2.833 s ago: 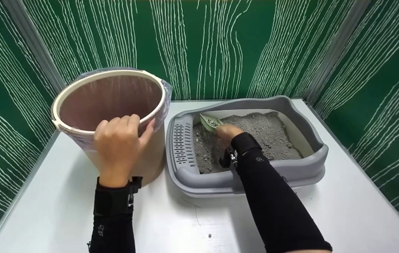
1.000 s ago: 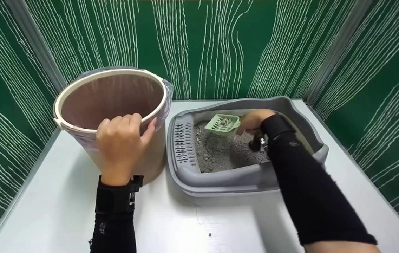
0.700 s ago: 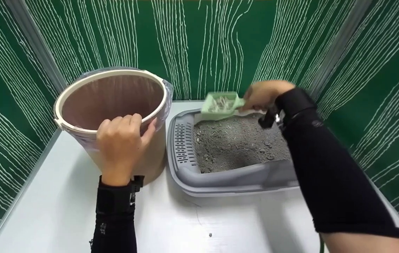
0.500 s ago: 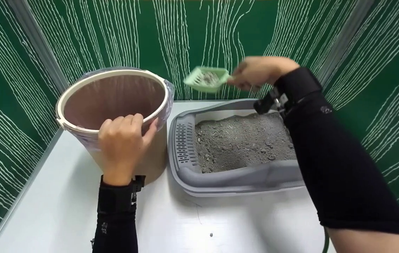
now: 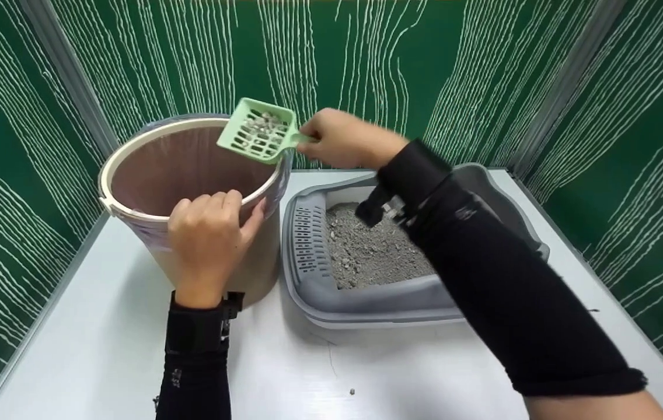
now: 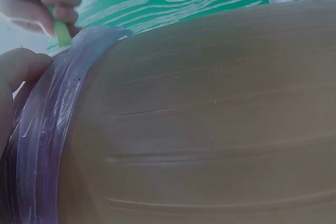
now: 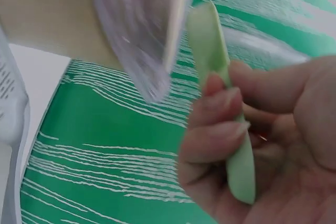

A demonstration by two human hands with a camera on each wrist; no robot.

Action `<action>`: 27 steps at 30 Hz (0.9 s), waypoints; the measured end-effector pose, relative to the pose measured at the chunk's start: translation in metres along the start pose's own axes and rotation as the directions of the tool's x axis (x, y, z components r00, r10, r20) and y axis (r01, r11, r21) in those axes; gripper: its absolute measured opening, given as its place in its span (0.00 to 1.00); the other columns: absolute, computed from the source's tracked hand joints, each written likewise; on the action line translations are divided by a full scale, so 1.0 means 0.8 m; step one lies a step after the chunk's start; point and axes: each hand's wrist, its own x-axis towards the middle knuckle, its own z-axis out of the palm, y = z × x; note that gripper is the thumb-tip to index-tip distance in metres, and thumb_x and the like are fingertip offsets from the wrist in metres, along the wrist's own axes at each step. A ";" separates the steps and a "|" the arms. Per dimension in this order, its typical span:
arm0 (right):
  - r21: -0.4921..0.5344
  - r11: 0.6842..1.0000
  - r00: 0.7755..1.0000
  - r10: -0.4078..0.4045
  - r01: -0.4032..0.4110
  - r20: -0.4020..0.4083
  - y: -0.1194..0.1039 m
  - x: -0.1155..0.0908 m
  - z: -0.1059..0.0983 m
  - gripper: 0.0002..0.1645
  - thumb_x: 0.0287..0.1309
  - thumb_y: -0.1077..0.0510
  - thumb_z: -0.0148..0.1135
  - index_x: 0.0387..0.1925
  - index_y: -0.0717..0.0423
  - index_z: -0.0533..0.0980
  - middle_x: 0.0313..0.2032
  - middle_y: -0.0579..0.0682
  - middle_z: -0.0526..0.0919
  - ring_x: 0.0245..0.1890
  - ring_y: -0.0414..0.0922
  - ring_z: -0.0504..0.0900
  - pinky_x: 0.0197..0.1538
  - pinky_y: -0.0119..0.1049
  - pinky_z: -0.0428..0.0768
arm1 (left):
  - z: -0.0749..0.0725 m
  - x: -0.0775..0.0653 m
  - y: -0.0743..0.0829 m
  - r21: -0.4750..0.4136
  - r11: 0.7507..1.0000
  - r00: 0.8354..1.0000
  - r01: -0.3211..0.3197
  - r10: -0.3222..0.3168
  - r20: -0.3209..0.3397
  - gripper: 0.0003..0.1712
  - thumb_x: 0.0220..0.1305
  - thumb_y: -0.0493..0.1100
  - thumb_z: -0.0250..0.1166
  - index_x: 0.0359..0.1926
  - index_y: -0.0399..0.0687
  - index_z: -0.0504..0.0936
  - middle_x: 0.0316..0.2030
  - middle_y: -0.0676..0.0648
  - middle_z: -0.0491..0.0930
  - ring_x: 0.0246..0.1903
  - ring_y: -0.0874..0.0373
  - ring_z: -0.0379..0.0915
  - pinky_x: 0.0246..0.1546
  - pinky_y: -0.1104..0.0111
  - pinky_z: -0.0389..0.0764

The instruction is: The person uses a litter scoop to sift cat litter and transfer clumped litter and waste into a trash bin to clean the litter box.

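Observation:
My right hand (image 5: 346,139) grips the handle of a green slotted litter scoop (image 5: 258,129), fingers curled round it in the right wrist view. Small pale clumps lie in the scoop, which hangs over the right side of the trash can's opening. The tan trash can (image 5: 255,256) has a cream rim and a clear bag folded over it. With fingers over the near rim and thumb outside, my left hand (image 5: 206,245) holds the can, which leans toward me. Right of it stands a grey litter box (image 5: 366,306) with grey litter (image 5: 378,251), partly hidden by my right forearm.
A white table (image 5: 285,373) carries both containers, with a small crumb (image 5: 352,391) near its front. Green walls (image 5: 360,70) with white wavy lines close off the back and sides. The litter box has a slotted ledge (image 5: 308,239) facing the can.
From inside the litter box, my right hand has lifted the scoop with its clumps, then carried it left over the trash can. My left hand has kept its hold on the rim.

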 end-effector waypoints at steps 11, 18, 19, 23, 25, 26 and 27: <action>-0.761 0.635 0.872 -0.440 0.132 -0.216 -0.035 0.012 0.076 0.26 0.63 0.66 0.59 0.63 0.63 0.71 0.47 0.55 0.79 0.41 0.47 0.78 0.42 0.35 0.80 | 0.000 0.000 0.000 0.013 1.000 1.000 0.001 -0.002 0.009 0.25 0.62 0.57 0.66 0.22 0.42 0.74 0.16 0.43 0.73 0.17 0.44 0.70 0.22 0.56 0.63; -0.965 0.255 0.820 -0.563 0.054 -0.104 -0.037 0.014 0.095 0.29 0.67 0.59 0.55 0.67 0.64 0.67 0.45 0.55 0.77 0.37 0.47 0.74 0.33 0.35 0.75 | 0.000 0.002 0.001 0.005 1.000 1.000 0.002 -0.002 0.010 0.27 0.63 0.59 0.65 0.21 0.41 0.76 0.15 0.43 0.73 0.16 0.44 0.69 0.20 0.57 0.62; -0.963 0.265 0.816 -0.566 0.051 -0.113 -0.036 0.014 0.095 0.28 0.67 0.60 0.55 0.67 0.63 0.68 0.45 0.55 0.77 0.37 0.47 0.74 0.33 0.35 0.75 | 0.000 0.001 0.000 0.004 1.000 1.000 0.002 -0.002 0.009 0.27 0.63 0.58 0.65 0.21 0.41 0.75 0.15 0.43 0.73 0.16 0.44 0.69 0.20 0.57 0.62; -0.879 0.468 0.827 -0.526 0.087 -0.198 -0.031 0.013 0.090 0.30 0.63 0.65 0.57 0.66 0.64 0.67 0.48 0.55 0.78 0.40 0.48 0.77 0.40 0.35 0.79 | 0.000 0.001 -0.001 0.003 1.000 1.000 0.000 0.000 0.004 0.24 0.63 0.55 0.65 0.21 0.41 0.74 0.15 0.43 0.73 0.16 0.44 0.69 0.21 0.57 0.62; -0.754 0.647 0.830 -0.479 0.114 -0.285 -0.027 0.011 0.082 0.27 0.64 0.66 0.57 0.65 0.65 0.68 0.49 0.56 0.79 0.42 0.47 0.80 0.43 0.34 0.81 | 0.000 0.000 -0.001 0.005 1.000 1.000 -0.004 0.004 0.004 0.24 0.63 0.55 0.65 0.21 0.42 0.73 0.15 0.44 0.72 0.16 0.44 0.69 0.21 0.57 0.62; -0.674 0.728 0.832 -0.448 0.126 -0.328 -0.024 0.009 0.075 0.26 0.66 0.66 0.56 0.65 0.65 0.69 0.50 0.57 0.80 0.43 0.47 0.80 0.45 0.34 0.81 | -0.001 0.000 -0.001 0.004 1.000 1.000 -0.004 0.004 0.004 0.24 0.63 0.55 0.65 0.21 0.42 0.73 0.15 0.44 0.72 0.16 0.44 0.69 0.22 0.57 0.62; -0.588 0.797 0.826 -0.420 0.138 -0.375 -0.021 0.007 0.067 0.23 0.67 0.66 0.55 0.63 0.64 0.71 0.49 0.57 0.81 0.44 0.47 0.81 0.46 0.33 0.80 | -0.001 0.001 -0.002 0.003 1.000 1.000 -0.004 0.004 0.004 0.24 0.64 0.55 0.64 0.21 0.42 0.73 0.15 0.44 0.72 0.16 0.44 0.69 0.22 0.57 0.62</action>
